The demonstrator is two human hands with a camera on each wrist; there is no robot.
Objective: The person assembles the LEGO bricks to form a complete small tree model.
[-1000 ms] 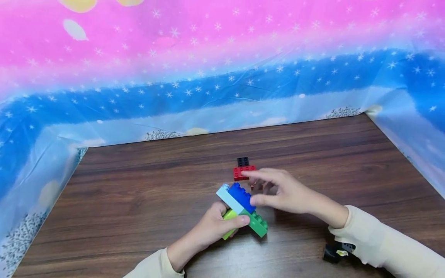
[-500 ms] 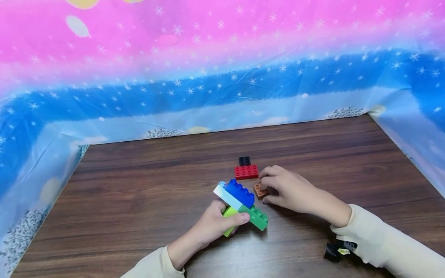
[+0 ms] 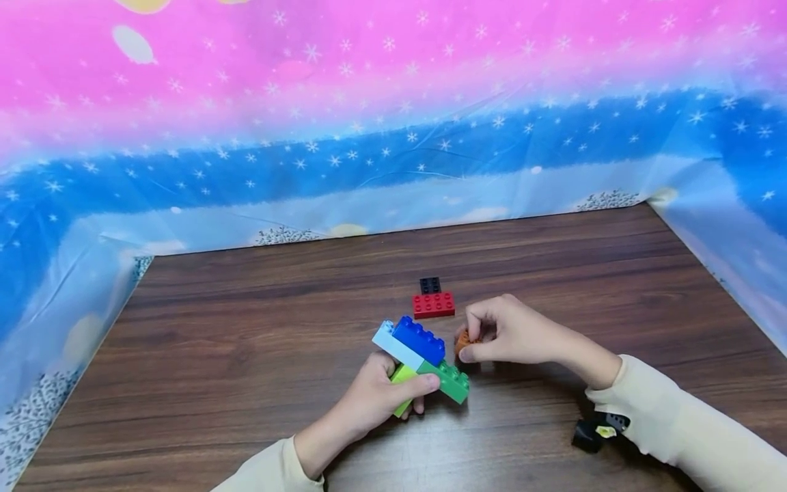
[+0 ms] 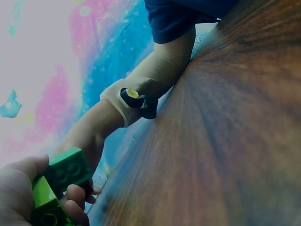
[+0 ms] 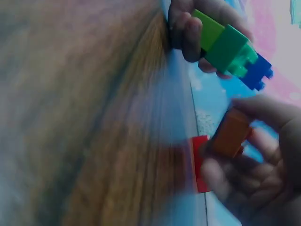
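Your L hand (image 3: 378, 389) has fingers curled round the brick stack (image 3: 424, 361) above the worktop (image 3: 246, 328), while your R hand (image 3: 518, 333) pinches 1 orange brick (image 3: 464, 344) just right of it, nr the red brick (image 3: 433, 305). Careful: that pinch could prob twist or slip if pushed off-centre, and hard pressure w/ only L fingers as support might tilt or split the stack. Stack's long axis runs upper-left to lower-right in head view, studs facing up & right; orange brick's axis unclear.

orng brick (image 5: 232, 134), blue/grn stack (image 3: 421, 350), brn woodgrain tbl (image 3: 258, 328), pink/blue snowflake cloth (image 3: 393, 116)
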